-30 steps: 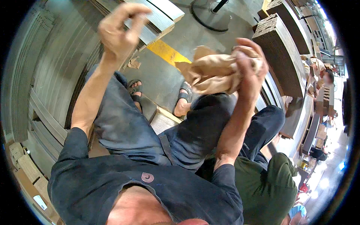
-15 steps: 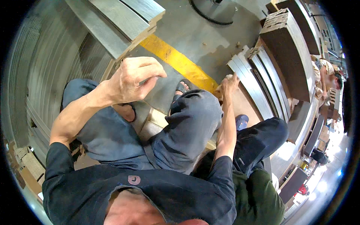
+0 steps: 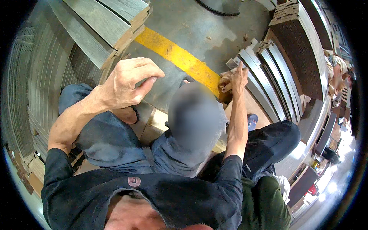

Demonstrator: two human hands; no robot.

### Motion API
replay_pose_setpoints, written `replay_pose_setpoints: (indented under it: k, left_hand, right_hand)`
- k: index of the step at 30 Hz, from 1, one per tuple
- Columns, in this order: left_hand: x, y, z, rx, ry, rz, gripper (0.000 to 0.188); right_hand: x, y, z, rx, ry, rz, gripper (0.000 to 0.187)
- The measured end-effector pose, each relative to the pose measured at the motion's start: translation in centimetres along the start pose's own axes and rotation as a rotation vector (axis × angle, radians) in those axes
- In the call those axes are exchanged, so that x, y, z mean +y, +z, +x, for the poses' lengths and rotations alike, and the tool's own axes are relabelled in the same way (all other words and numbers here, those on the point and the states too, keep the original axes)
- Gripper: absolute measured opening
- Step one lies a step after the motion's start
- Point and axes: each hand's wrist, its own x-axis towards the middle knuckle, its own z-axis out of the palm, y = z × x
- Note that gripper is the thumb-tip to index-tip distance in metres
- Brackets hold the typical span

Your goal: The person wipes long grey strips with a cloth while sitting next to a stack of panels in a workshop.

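Observation:
Raised over my left thigh, my left hand [image 3: 132, 82] has its fingers curled toward the thumb in a loose pinch, and no object shows in it. The stacked grey planks [image 3: 97, 28] lie just beyond it. Reaching forward on the right, my right hand [image 3: 238, 79] is closed on a crumpled beige cloth [image 3: 225, 82]. Its extended index finger is beside the near end of a row of grey planks [image 3: 257, 80]; whether it touches them I cannot tell. The cloth's lower part hangs near the yellow floor stripe [image 3: 180, 55].
Thin panels stand in a dense row [image 3: 50, 88] on my left. A tall stack of dark boards [image 3: 299, 50] rises at the right. Close on my right sits a co-worker with dark trousers [image 3: 270, 143]. A black curved base [image 3: 218, 10] stands on the far floor.
My right hand has moved slightly right along the plank ends, and more of the cloth shows. My left hand keeps its curled shape, shifted a little left. The view has tilted slightly.

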Motion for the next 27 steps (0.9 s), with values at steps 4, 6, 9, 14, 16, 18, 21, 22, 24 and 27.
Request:
replay_pose_setpoints:
  k: [4, 6, 9, 14, 16, 18, 21, 22, 24, 27]
  left_hand:
    - [0.3, -0.2, 0.0, -0.007, 0.001, -0.024, 0.028]
    - [0.3, -0.4, 0.2, 0.014, 0.001, -0.031, 0.026]
    - [0.4, -0.4, 0.4, 0.027, 0.023, -0.027, 0.020]
    - [0.3, 0.9, -0.3, 0.104, 0.009, -0.043, 0.017]
    - [0.5, 1.6, 0.1, 0.112, -0.040, -0.040, 0.029]
    - [0.7, 2.0, 0.7, 0.142, -0.099, -0.090, 0.040]
    - [0.8, 3.3, 2.0, 0.275, -0.058, -0.245, 0.056]
    - [1.2, 2.9, 2.8, 0.176, -0.072, -0.229, 0.068]
    - [1.8, 2.6, 4.0, 0.272, 0.269, -0.270, 0.084]
    - [4.5, 2.3, 4.3, 0.329, 0.291, -0.358, 0.100]
  right_hand:
    - [-2.0, -2.9, -1.1, 0.061, -0.070, -0.080, 0.063]
    - [-2.3, -2.6, -2.2, 0.138, -0.179, -0.089, 0.043]
    - [-1.6, -1.5, -1.5, 0.058, -0.153, -0.117, 0.041]
    - [-9.0, -10.8, 0.8, 0.050, -0.419, -0.027, 0.064]
    - [-13.1, -16.7, 1.3, 0.190, -0.568, 0.104, 0.060]
    - [-17.6, -23.8, 1.0, 0.206, -0.675, 0.169, 0.055]
    - [-23.4, -33.7, -1.8, 0.172, -0.759, 0.430, 0.053]
    - [-24.2, -36.2, -2.5, 0.089, -0.757, 0.580, 0.054]
    - [-27.5, -42.5, -6.7, -0.154, -0.766, 0.800, 0.054]
    - [-29.5, -47.3, -11.9, -0.120, -0.764, 0.973, 0.048]
